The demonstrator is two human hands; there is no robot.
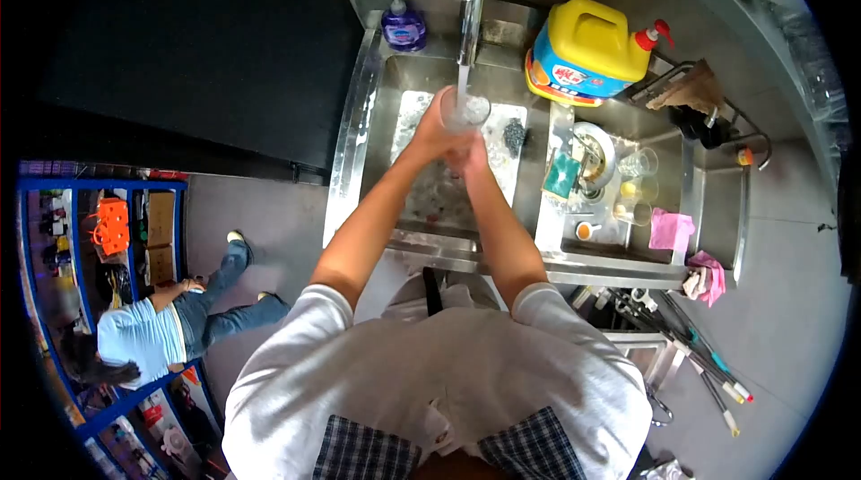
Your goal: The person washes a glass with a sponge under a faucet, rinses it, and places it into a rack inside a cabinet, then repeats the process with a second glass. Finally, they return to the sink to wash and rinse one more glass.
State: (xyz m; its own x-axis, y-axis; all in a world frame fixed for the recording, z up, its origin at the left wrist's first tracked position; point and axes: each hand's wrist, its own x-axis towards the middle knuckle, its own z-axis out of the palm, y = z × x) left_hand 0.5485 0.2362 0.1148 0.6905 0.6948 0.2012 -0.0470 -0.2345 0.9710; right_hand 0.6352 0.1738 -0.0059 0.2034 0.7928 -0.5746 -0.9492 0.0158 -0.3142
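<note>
Under the running tap [470, 27], a clear drinking glass [473, 110] is held over the left sink basin [381, 117], with water falling into its mouth. My left hand [434, 129] wraps round the glass from the left side. Just below it, my right hand [466, 153] is close against the glass's lower part; its fingers are partly hidden and blurred. A white board or tray [507, 171] lies in the basin beneath both hands. To the right of the glass is a dark steel-wool scourer [514, 135].
A purple soap bottle [404, 27] and a large yellow detergent jug [587, 50] stand behind the basins. The right basin holds a metal bowl [608, 144], several glasses [639, 189] and a green sponge [561, 173]. Pink cloths [671, 231] hang right. Another person [148, 332] walks by shelves.
</note>
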